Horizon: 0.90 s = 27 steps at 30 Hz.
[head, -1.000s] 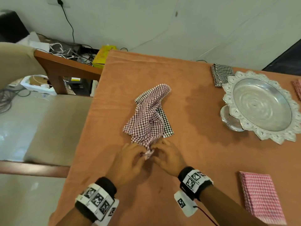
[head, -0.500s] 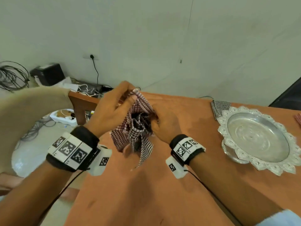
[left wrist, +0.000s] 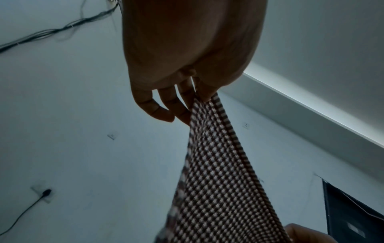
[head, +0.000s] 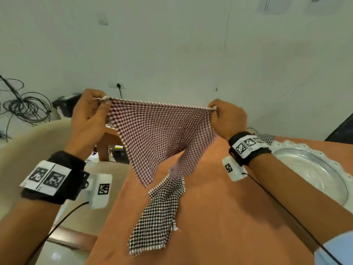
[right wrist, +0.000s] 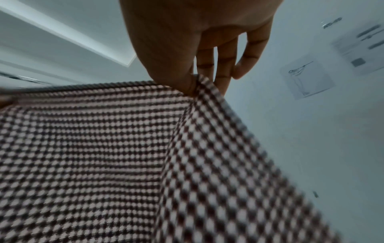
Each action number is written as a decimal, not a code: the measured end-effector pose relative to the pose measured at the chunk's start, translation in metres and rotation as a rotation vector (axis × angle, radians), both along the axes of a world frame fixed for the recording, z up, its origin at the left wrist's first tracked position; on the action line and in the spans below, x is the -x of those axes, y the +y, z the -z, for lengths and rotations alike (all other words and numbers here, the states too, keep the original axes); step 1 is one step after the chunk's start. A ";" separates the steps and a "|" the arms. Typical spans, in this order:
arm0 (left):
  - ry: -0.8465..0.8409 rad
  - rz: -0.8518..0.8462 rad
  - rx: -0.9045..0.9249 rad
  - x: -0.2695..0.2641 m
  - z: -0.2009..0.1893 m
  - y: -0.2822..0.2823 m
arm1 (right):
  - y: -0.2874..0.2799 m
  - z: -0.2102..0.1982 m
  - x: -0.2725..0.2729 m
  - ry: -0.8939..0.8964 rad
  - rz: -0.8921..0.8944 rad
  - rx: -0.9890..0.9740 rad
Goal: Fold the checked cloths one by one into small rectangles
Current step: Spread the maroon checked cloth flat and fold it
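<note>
Red checked cloth (head: 162, 134) held up in the air above the far left part of the desk (head: 219, 217), top edge pulled taut, lower corners hanging loose. Left hand (head: 89, 115) pinching the left top corner between thumb and curled fingers (left wrist: 182, 105); right hand (head: 227, 116) pinching the right top corner the same way, remaining fingers (right wrist: 225, 65) loosely extended. Below, a black checked cloth (head: 160, 215) lying crumpled on the desk. To the right, a silver tray (head: 313, 169), with another black checked cloth (head: 266, 137) just beyond it.
</note>
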<state>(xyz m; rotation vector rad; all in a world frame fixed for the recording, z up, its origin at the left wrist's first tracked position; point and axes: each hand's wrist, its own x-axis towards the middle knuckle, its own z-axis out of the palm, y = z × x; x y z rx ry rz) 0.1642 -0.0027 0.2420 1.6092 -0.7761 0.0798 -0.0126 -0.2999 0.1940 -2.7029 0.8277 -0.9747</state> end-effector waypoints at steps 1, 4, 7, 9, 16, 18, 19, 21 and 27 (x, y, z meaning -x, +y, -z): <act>0.022 -0.024 0.028 -0.003 -0.002 0.005 | -0.005 -0.006 0.005 -0.011 0.016 -0.011; 0.165 -0.068 0.139 -0.014 -0.002 0.024 | -0.022 -0.015 0.028 -0.036 0.039 -0.076; 0.249 -0.062 0.158 -0.016 0.014 0.048 | -0.029 -0.011 0.062 -0.022 0.032 -0.111; 0.220 -0.074 0.096 -0.019 0.032 0.065 | -0.022 -0.006 0.088 0.032 0.016 -0.131; 0.286 -0.030 -0.095 -0.008 0.102 0.132 | 0.028 0.015 0.183 0.286 -0.215 -0.318; 0.314 0.005 -0.133 0.000 0.119 0.153 | 0.044 0.019 0.208 0.277 -0.229 -0.358; 0.323 0.022 -0.188 0.006 0.132 0.164 | 0.053 0.025 0.222 0.324 -0.214 -0.383; 0.331 0.065 -0.323 0.019 0.153 0.186 | 0.075 0.039 0.243 0.458 -0.217 -0.473; 0.460 0.158 -0.727 0.080 0.212 0.244 | 0.134 0.121 0.297 0.967 -0.371 -0.660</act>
